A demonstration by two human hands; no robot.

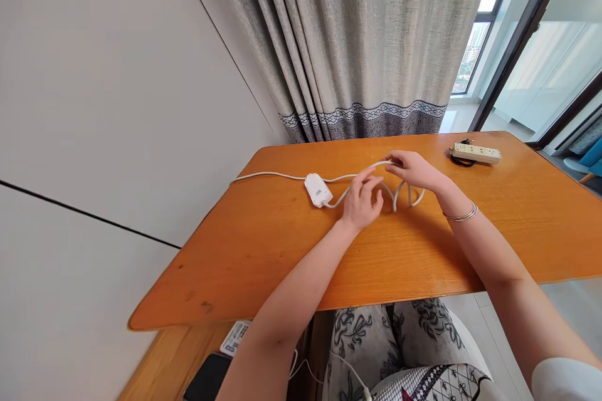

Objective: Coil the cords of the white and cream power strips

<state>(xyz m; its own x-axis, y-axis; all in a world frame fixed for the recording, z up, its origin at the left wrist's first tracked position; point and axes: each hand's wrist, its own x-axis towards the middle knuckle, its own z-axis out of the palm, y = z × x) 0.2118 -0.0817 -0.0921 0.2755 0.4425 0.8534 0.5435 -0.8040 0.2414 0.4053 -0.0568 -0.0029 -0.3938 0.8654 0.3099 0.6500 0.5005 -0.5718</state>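
A white cable (273,175) with a small white box (318,190) on it lies across the orange wooden table (263,244). It runs from the left edge to a few loops near the middle. My left hand (362,199) pinches the cable just right of the box. My right hand (414,169) is closed on the cable at the top of the loops (404,194). A thin bangle circles my right wrist.
A cream power strip (476,152) with a dark cord lies at the far right of the table. Grey curtains (357,44) hang behind the table and a pale wall stands to the left. A dark phone (209,376) lies on a lower shelf.
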